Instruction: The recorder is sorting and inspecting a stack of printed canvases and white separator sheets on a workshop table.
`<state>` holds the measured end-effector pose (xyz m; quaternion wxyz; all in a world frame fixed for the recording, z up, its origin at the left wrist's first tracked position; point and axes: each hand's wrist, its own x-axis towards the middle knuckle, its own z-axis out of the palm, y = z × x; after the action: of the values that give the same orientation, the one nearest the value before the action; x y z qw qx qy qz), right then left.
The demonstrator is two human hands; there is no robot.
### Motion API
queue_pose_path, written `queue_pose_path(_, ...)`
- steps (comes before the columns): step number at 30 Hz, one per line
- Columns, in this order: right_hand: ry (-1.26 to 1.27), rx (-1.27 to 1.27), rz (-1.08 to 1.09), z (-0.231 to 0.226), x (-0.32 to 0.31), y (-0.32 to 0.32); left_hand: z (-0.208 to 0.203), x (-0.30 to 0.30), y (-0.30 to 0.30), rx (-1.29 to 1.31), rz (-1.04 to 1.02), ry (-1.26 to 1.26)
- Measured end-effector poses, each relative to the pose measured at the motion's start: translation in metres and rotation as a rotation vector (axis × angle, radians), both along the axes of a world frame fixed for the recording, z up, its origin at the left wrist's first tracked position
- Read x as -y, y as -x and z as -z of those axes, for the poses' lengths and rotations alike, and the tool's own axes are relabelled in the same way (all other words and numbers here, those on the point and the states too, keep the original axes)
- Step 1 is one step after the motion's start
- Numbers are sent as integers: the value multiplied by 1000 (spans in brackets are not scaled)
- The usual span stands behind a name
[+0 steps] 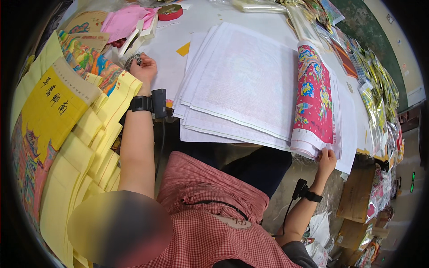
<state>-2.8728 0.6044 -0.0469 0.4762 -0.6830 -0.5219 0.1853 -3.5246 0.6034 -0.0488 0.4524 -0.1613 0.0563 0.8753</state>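
At the left of the table my left hand (144, 70) has its fingers bent together at a dark, round, bristly thing (132, 60) that looks like a pincushion. Whatever is between those fingertips is too small to make out. Across the table, my right hand (328, 159) pinches the near edge of a printed cloth (314, 94). This cloth curls over lengthwise, showing a red face with blue and yellow flowers and white margins. Beside it, to the left, lies a loose stack of white cloth sheets (243, 80), their near edges overhanging the table.
Yellow-bordered printed cloths (58, 111) hang in folds at my left. A red box (170, 12) and a pink bundle (127, 23) sit at the back left. Clear-wrapped packets (373, 89) pile up along the right. Cardboard boxes (356, 192) stand below them.
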Motion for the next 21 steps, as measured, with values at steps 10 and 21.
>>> queue_pose_path(10,2,-53,9,-12,7,17,20,-8,18,-17,-6,26)
queue_pose_path(21,-15,-30,3,-4,4,8,18,1,2,-181,73,-77)
